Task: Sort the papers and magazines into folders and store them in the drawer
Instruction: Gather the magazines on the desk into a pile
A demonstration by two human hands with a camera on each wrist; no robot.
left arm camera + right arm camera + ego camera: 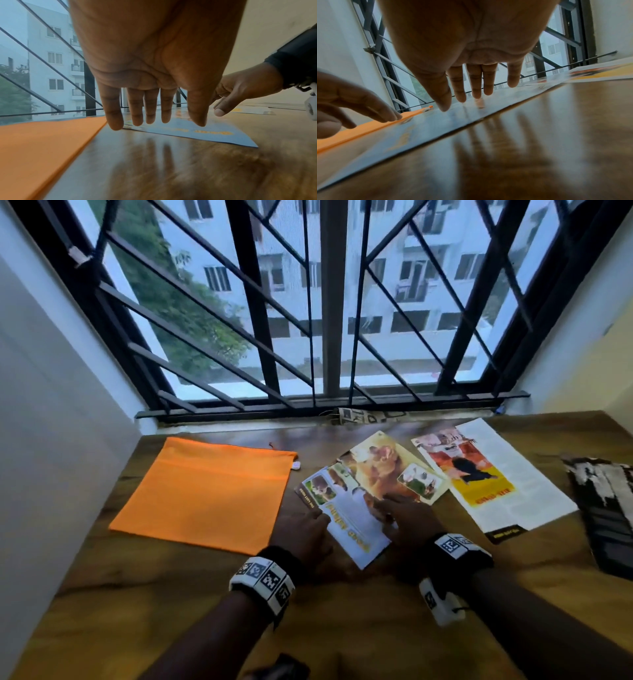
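A: Status? Where's the near magazine page [346, 518]?

B: Flat on the wooden desk [376, 628]. Right hand [407, 517] rests straight fingers on top of it; left hand [303, 530] is open too, fingertips at its left edge. Nothing pinched.

A: Folder?

B: Orange zip pouch [202, 494] lies left of the left hand, apparently zipped (can't confirm).

A: Risks?

B: Glossy sheet on a glossy top could skid instead of lifting. It overlaps the dog page [390, 467] beyond the right fingertips, so dragging may pull both. The yellow-poster sheet [496, 484] sits further right, untouched.

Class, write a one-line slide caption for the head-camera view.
Both hands, left and right, reach for a magazine page beside an orange folder on the wooden table.
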